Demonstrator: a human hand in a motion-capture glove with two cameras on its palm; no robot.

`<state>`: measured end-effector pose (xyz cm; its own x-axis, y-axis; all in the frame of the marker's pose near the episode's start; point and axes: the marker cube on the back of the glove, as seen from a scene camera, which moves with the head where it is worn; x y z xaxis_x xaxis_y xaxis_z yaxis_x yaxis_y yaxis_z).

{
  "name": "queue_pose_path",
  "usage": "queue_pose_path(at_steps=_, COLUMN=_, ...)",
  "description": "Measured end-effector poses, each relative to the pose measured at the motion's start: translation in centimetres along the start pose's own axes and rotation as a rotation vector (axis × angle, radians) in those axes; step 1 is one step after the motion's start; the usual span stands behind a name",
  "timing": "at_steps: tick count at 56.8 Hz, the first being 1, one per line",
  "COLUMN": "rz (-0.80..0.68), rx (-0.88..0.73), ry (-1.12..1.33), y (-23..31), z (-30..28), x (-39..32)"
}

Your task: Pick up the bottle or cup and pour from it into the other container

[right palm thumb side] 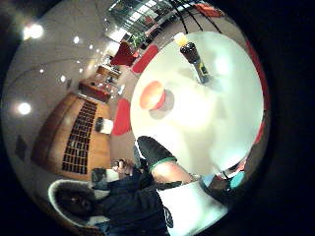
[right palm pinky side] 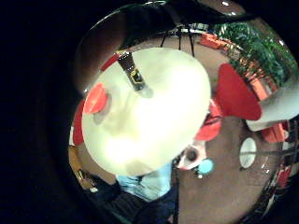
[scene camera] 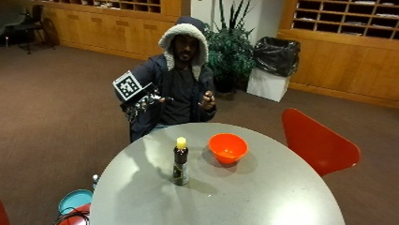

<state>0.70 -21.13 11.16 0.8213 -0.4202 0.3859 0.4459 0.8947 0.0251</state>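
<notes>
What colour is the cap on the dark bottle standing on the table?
Yellow: the bottle has a yellow cap, clearest in the outside view.

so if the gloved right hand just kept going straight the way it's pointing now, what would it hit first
Probably the bottle. The right hand is raised above the table's near edge, palm facing the tabletop; the bottle stands nearer its side than the orange bowl. Nothing shows between them, though depth is unclear.

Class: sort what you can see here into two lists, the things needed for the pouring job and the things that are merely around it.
Needed for the job:
dark bottle with a yellow cap, upright on the table
orange bowl beside it
gloved right hand, raised off the table, holding nothing

Merely around:
round table
red chair
potted plant
black-bagged bin
</notes>
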Motion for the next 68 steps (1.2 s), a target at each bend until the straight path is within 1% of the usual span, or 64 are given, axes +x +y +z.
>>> queue_pose_path(at_steps=2, rz=-0.036, rx=-0.035, ry=-0.040, y=-0.5, z=0.8, x=0.5)
queue_pose_path(at_steps=3, rz=-0.026, rx=-0.030, ry=-0.060, y=-0.9, z=1.2, x=0.6)
queue_pose_path(at_steps=5, rz=0.003, rx=0.040, ry=-0.103, y=-2.3, z=2.4, x=0.7)
queue_pose_path(at_steps=7, rz=-0.004, rx=0.082, ry=-0.147, y=-3.2, z=3.6, x=0.9)
queue_pose_path(at_steps=11, rz=-0.020, rx=0.008, ry=-0.235, y=-3.7, z=5.7, x=1.6)
queue_pose_path(at_steps=15, rz=0.054, rx=0.089, ry=-0.313, y=-6.1, z=8.4, x=1.9)
queue_pose_path(at_steps=19, rz=-0.035, rx=0.104, ry=-0.398, y=-7.0, z=10.9, x=2.9)
queue_pose_path(at_steps=22, rz=0.020, rx=0.048, ry=-0.457, y=-7.5, z=12.6, x=3.3)
queue_pose_path(at_steps=25, rz=-0.060, rx=0.124, ry=-0.497, y=-9.3, z=14.8, x=4.1)
queue_pose_path(at_steps=26, rz=-0.047, rx=0.126, ry=-0.511, y=-9.7, z=15.4, x=4.2)
queue_pose_path(at_steps=29, rz=0.155, rx=0.027, ry=-0.555, y=-9.8, z=16.8, x=4.1)
queue_pose_path(at_steps=30, rz=0.197, rx=0.004, ry=-0.564, y=-9.8, z=17.2, x=4.1)
queue_pose_path(at_steps=32, rz=0.231, rx=-0.017, ry=-0.577, y=-10.2, z=18.0, x=4.2)
queue_pose_path(at_steps=35, rz=0.242, rx=-0.020, ry=-0.600, y=-11.1, z=19.0, x=4.3)
queue_pose_path(at_steps=43, rz=0.235, rx=0.012, ry=-0.671, y=-11.9, z=21.1, x=4.5)
queue_pose_path(at_steps=49, rz=0.270, rx=0.023, ry=-0.710, y=-13.5, z=21.5, x=4.2)
queue_pose_path(at_steps=55, rz=0.244, rx=0.080, ry=-0.754, y=-13.3, z=22.1, x=4.3)
queue_pose_path(at_steps=61, rz=0.248, rx=0.092, ry=-0.748, y=-13.8, z=22.1, x=4.2)
queue_pose_path(at_steps=68, rz=0.252, rx=0.159, ry=-0.732, y=-13.7, z=22.0, x=4.4)
